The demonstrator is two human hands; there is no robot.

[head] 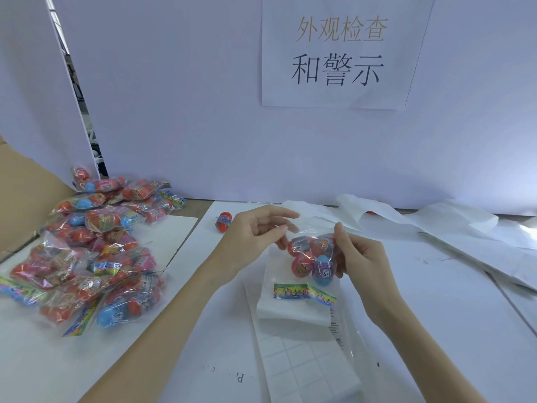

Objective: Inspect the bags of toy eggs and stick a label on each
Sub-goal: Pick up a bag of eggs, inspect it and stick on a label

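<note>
A: Labels first, nearest us: a label sheet (pixel 302 359) with a grid of white stickers lies flat on the white table (pixel 436 315), with a folded white paper above it and clear empty bags under its right edge. A rainbow header card (pixel 303 292) lies on that paper.

B: And the bag being worked?

A: Just beyond the card. A clear bag of toy eggs (pixel 313 257), red ones and one blue, hangs above the table between both hands. The right hand (pixel 359 257) pinches the bag's right side, fingers curled round the eggs. The left hand (pixel 255 231) pinches the loose upper film at the bag's left, thumb and fingertips closed on the plastic, the other fingers spread.

B: Any label on it yet?

A: I cannot see a white sticker on it; the film is too glossy to be sure. I judge this to be the inspecting step, with sticking to follow.

B: How much is left?

A: A large pile of egg bags (pixel 96 245) sits at the left, well apart from the hands; I cannot tell whether they are labelled. A loose red egg (pixel 223 221) lies further back, beside the left hand. Crumpled white sheets (pixel 436 225) lie at the far right, and a printed paper sign (pixel 338 50) hangs on the back wall.
</note>
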